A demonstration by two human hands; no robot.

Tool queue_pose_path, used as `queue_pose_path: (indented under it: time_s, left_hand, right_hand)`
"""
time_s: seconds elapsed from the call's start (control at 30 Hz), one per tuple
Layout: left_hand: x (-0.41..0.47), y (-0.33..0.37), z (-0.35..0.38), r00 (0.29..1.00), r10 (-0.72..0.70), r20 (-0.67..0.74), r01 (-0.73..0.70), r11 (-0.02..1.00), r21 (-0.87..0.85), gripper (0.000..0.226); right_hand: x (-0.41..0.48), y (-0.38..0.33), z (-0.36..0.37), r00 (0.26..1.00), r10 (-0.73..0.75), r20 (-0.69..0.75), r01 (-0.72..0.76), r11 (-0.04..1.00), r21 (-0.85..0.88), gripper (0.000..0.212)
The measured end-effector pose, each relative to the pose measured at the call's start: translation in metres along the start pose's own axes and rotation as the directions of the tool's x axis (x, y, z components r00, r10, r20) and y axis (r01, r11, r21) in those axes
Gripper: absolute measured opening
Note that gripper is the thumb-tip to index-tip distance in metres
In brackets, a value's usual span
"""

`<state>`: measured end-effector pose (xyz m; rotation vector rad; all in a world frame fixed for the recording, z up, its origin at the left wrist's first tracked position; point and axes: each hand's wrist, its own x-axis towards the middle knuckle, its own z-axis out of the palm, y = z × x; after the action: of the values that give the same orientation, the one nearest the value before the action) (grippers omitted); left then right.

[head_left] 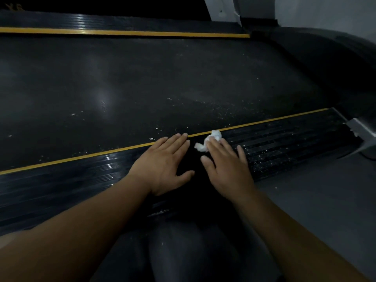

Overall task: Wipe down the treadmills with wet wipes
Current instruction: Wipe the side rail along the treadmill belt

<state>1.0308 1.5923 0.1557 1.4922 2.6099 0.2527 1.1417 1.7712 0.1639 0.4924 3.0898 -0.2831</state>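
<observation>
A black treadmill fills the view, its dusty belt (152, 82) running left to right between two ribbed side rails edged with yellow stripes. My left hand (164, 163) lies flat with straight fingers on the near side rail (61, 180), fingertips reaching the yellow stripe. Just to its right, my right hand (225, 161) presses a crumpled white wet wipe (211, 139) onto the same rail with flat fingers. White crumbs speckle the rail section (284, 143) to the right of the wipe and the belt beside it.
A grey upright post (221, 9) rises at the far right of the treadmill, beside the dark motor cover (325, 58). A grey bracket (362, 131) sits at the rail's right end. Grey floor (315, 200) lies to the right; my dark-clad knee (183, 251) is below.
</observation>
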Motion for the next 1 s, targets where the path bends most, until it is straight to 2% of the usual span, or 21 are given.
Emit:
queue_pose_path:
  time_s: [0.1,0.2,0.27,0.37,0.43,0.53,0.6,0.7,0.77,0.9,0.93,1.0]
  left_hand:
    - [0.000,0.001,0.000,1.000,0.003,-0.006,-0.003,1.000,0.005,0.098]
    - [-0.001,0.001,0.001,1.000,0.003,-0.010,-0.003,1.000,0.001,0.098]
    - [0.000,0.000,0.000,1.000,0.009,-0.005,-0.009,1.000,0.010,0.098]
    - [0.000,0.000,-0.001,1.000,0.009,0.002,-0.009,1.000,0.024,0.099]
    - [0.000,0.002,0.000,1.000,0.003,0.003,-0.003,1.000,0.024,0.099]
    - [0.000,0.002,0.001,1.000,0.001,-0.006,-0.001,1.000,0.022,0.099]
    - [-0.001,0.002,0.000,1.000,0.010,0.000,-0.010,1.000,0.016,0.098]
    - [0.000,0.001,0.000,0.999,0.047,-0.018,-0.047,0.999,0.018,0.095]
    - [0.001,0.001,0.002,0.995,0.102,-0.015,-0.102,0.995,0.019,0.090]
    - [0.002,0.000,0.003,0.992,0.129,-0.012,-0.129,0.991,-0.016,0.086]
    - [0.002,-0.001,0.003,0.992,0.129,-0.005,-0.129,0.992,-0.016,0.087]
    - [0.003,0.000,0.002,0.992,0.125,0.006,-0.125,0.992,-0.017,0.089]
  right_hand:
    - [0.018,-0.006,0.000,0.997,0.067,0.028,-0.066,0.998,-0.004,0.062]
    - [-0.012,-0.027,0.006,0.998,-0.071,0.003,0.070,0.997,0.041,0.073]
    - [-0.035,-0.013,0.007,0.995,-0.097,0.004,0.097,0.995,0.027,0.074]
    - [-0.025,0.010,0.001,0.999,0.015,-0.040,-0.016,1.000,-0.006,0.078]
    - [-0.012,-0.002,-0.001,0.998,0.044,-0.040,-0.044,0.999,0.002,0.081]
    - [-0.038,-0.023,0.010,0.997,-0.061,-0.045,0.062,0.998,0.029,0.072]
    - [-0.063,-0.011,0.014,0.994,-0.097,-0.053,0.098,0.995,0.015,0.066]
    - [-0.052,0.011,0.009,0.995,0.026,-0.093,-0.028,0.999,-0.021,0.068]
    - [-0.038,-0.001,0.008,0.993,0.064,-0.099,-0.064,0.998,0.006,0.074]
    - [-0.077,-0.019,0.023,0.979,-0.111,-0.171,0.114,0.994,0.004,0.064]
    - [-0.086,-0.011,0.024,0.972,-0.131,-0.194,0.127,0.991,-0.032,0.063]
    - [-0.085,0.007,0.021,0.969,-0.069,-0.238,0.046,0.994,-0.100,0.062]
